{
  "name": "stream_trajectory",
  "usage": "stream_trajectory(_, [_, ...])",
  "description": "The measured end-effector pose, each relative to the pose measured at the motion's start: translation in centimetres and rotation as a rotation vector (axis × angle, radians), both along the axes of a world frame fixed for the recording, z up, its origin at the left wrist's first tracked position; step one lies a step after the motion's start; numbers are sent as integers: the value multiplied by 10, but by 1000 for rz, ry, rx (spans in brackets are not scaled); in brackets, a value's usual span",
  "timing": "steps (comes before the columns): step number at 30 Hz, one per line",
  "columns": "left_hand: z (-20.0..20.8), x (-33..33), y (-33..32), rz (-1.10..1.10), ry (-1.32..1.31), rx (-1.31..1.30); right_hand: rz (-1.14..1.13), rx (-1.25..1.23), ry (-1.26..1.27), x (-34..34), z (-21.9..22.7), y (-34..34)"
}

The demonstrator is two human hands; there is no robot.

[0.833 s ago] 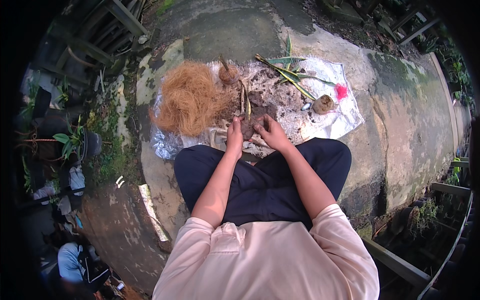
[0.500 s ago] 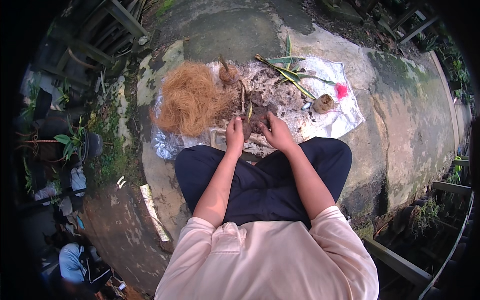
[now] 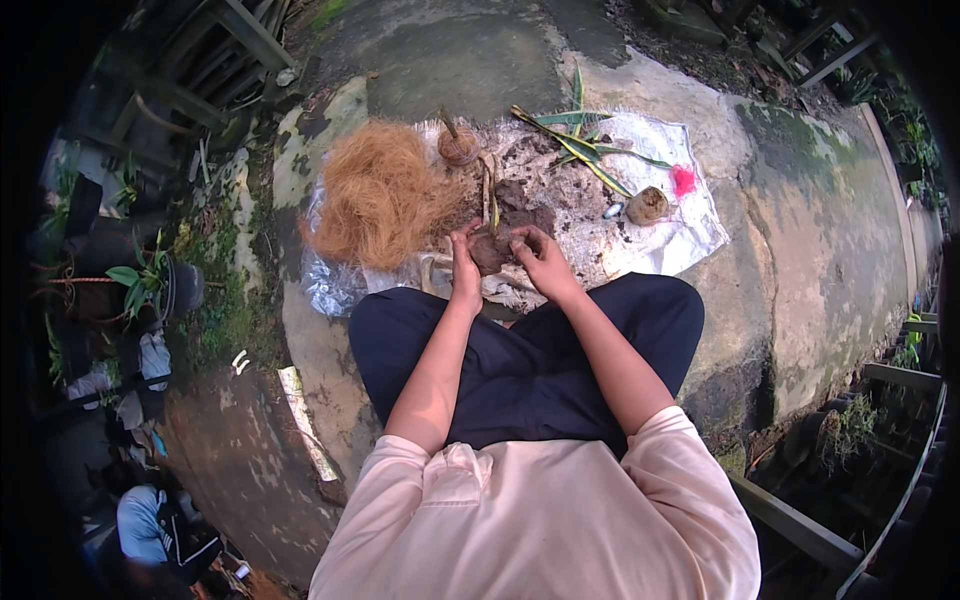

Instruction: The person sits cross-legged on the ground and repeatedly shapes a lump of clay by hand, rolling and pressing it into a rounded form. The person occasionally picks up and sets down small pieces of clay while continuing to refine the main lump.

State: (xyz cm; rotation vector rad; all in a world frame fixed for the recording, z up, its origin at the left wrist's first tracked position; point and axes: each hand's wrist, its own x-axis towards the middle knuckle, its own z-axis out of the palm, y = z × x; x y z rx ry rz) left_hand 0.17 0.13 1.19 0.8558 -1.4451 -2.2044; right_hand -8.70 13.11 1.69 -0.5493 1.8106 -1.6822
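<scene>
A dark ball of soil (image 3: 489,255) sits between my hands, with a small yellow-green leaf cutting (image 3: 495,217) standing upright in it. My left hand (image 3: 464,262) cups its left side, fingers along it. From the right, my right hand (image 3: 541,259) presses bent fingers against the ball's edge. Loose dark soil (image 3: 520,205) is heaped just beyond on a white woven sheet (image 3: 655,140). A mass of brown coconut fibre (image 3: 375,200) lies to the left. Behind it stands a fibre-wrapped ball (image 3: 457,147) with a cutting in it.
Long yellow-edged leaves (image 3: 585,150) lie at the sheet's far right. Near them are a brown round pot-like piece (image 3: 648,206), a small pale blue object (image 3: 613,211) and pink string (image 3: 682,181). Potted plants (image 3: 150,285) line the left side. A person (image 3: 150,525) is at lower left.
My right hand has come in from the soil heap to the ball. The soil ball now shows wider between my hands, and the left hand has shifted slightly left.
</scene>
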Motion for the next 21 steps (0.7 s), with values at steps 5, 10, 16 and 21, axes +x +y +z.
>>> stream_trajectory(5, [12,-5,8,66,-52,-21,55,198,228,2,8,5])
stream_trajectory(10, [8,-4,4,31,-30,-132,48,203,323,1,-8,6])
stream_trajectory(16, [2,-5,5,73,29,58,17,143,412,11,11,1])
stream_trajectory(21, [-1,-10,6,105,65,88,-90,237,724,40,30,-11])
